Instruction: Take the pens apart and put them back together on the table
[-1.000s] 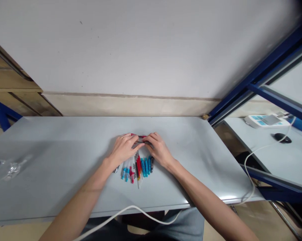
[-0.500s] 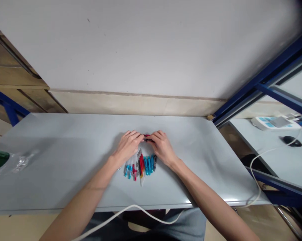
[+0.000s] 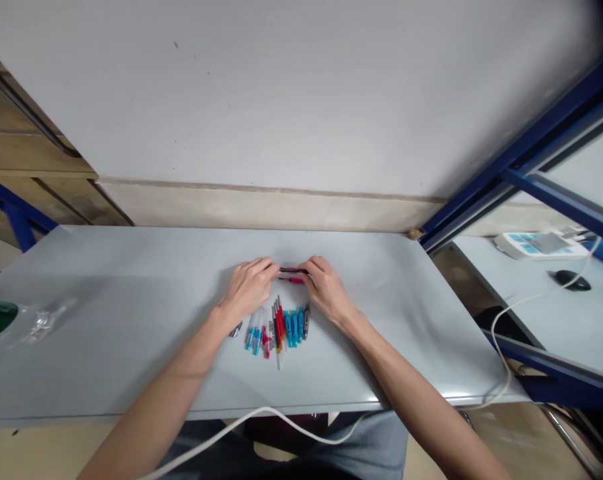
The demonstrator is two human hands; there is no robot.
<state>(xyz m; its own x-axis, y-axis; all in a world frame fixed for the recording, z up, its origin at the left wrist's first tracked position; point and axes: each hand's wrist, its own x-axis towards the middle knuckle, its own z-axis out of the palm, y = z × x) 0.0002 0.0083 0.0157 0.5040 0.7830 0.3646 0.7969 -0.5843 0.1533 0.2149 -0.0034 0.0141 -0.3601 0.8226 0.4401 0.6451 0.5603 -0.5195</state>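
Observation:
Between my two hands stretches a thin black pen (image 3: 292, 270), its ends covered by my fingers; whether it is whole or a refill is too small to tell. My left hand (image 3: 250, 281) is closed on its left end, and my right hand (image 3: 326, 287) pinches the right end. Just below lies a pink-red pen piece (image 3: 295, 280), partly behind my right fingers. Nearer me are laid out clear barrels with blue ends (image 3: 254, 339), a red-ended clear barrel (image 3: 266, 341), several refills (image 3: 278, 327), several blue pen barrels (image 3: 294, 328) and a dark grey barrel (image 3: 306, 323).
Small metallic parts (image 3: 236, 329) lie by my left wrist. A clear plastic bottle with a green label (image 3: 11, 323) rests at the table's left. A white cable (image 3: 276, 415) crosses before my lap. Blue frame posts (image 3: 481, 175) stand at right, beside another table with a black mouse (image 3: 572, 280).
My hands have drawn slightly apart, so more of the black pen shows between them. The pink-red piece below is more exposed. The view has shifted slightly.

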